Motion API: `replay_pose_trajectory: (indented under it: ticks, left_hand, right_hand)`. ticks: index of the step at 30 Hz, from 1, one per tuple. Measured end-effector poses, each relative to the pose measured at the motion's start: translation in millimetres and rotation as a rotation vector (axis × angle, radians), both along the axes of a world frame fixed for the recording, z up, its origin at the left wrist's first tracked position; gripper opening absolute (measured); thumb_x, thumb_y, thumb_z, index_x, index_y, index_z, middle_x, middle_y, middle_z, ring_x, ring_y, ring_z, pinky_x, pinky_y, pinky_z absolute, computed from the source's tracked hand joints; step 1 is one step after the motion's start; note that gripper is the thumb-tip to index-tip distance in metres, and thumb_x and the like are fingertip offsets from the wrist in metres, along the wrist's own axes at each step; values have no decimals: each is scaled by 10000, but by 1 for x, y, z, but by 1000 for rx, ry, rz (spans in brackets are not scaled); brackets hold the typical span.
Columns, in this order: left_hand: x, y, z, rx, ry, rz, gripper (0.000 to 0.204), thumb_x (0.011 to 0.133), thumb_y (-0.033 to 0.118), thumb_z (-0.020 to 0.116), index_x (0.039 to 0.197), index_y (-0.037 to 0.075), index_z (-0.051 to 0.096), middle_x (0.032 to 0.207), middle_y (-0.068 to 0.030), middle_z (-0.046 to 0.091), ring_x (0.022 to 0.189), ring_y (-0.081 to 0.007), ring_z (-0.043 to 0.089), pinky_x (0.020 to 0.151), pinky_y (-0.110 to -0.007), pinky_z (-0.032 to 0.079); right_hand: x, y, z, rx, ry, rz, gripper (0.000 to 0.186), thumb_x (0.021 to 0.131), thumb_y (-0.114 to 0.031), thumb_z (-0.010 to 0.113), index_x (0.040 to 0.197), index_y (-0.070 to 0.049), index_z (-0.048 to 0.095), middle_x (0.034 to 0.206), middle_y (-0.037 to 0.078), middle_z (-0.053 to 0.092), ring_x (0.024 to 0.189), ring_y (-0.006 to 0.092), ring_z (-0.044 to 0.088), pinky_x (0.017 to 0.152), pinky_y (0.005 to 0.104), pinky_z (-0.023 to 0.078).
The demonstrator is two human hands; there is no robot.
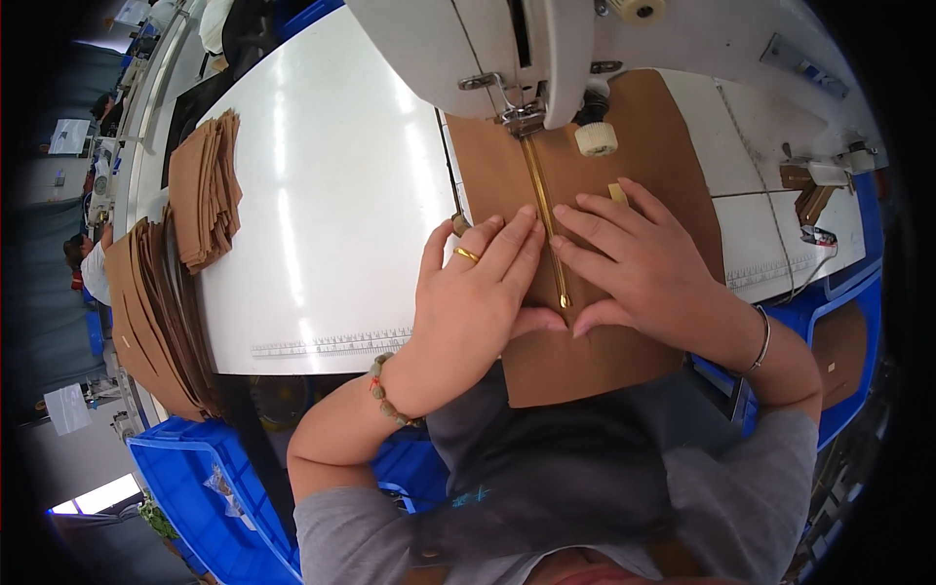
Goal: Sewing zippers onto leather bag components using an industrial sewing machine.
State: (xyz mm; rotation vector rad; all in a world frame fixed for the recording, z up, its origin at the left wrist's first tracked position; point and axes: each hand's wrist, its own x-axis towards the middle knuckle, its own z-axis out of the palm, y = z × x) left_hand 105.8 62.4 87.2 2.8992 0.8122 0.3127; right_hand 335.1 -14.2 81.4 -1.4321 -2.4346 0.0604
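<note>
A brown flat piece (682, 166) with a gold zipper (542, 195) down its middle lies under the sewing machine's foot (524, 119). My left hand (478, 283) rests on the piece left of the zipper, a gold ring on one finger, its fingertips beside the zipper and its thumb pointing toward the pull. My right hand (648, 278) lies on the right side with fingers spread, fingertips near the zipper and thumb by the lower pull (565, 300). A small tan block shows behind each hand, partly hidden by the fingers.
Two stacks of brown pieces (203, 190) (146, 312) lie on the white table (312, 244) at left. Blue bins (185, 468) (858, 361) stand low on both sides. Brown scraps and a small metal tool (817, 236) lie at right. Another person (95, 273) works at far left.
</note>
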Motion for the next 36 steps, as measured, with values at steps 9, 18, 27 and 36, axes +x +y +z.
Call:
replay_pose_trajectory:
  ticks: [9, 18, 27, 36]
  left_hand:
    - [12, 34, 1, 15, 3, 3, 884, 668, 605, 797, 1379, 98, 660, 1440, -3, 630, 1263, -271, 604, 1164, -605, 372]
    - [21, 64, -3, 21, -37, 23, 858, 676, 595, 809, 1359, 93, 675, 1413, -19, 631, 1251, -291, 600, 1155, -595, 391]
    - [22, 70, -7, -26, -104, -14, 786, 726, 515, 819, 1338, 41, 684, 1391, -52, 636, 1254, -277, 601, 1127, -536, 451]
    - [-3, 31, -22, -177, -254, 8, 684, 757, 350, 884, 1329, 32, 689, 1384, -114, 676, 1355, -335, 604, 1075, -416, 547]
  right_hand:
    - [9, 30, -5, 56, 7, -16, 751, 743, -588, 757, 1260, -51, 676, 1397, 117, 615, 1336, 314, 549, 1164, 561, 397]
    - [15, 59, -8, 68, 18, -55, 707, 700, -562, 797, 1205, -79, 690, 1214, 80, 654, 1213, 281, 598, 1130, 514, 420]
    - [15, 62, -7, 120, 40, -67, 665, 697, -528, 805, 1174, -78, 702, 1172, 78, 673, 1197, 280, 607, 1102, 447, 437]
    - [7, 28, -7, 116, 100, -40, 563, 747, -415, 812, 1181, -69, 719, 1222, 111, 701, 1201, 287, 664, 1002, 429, 537]
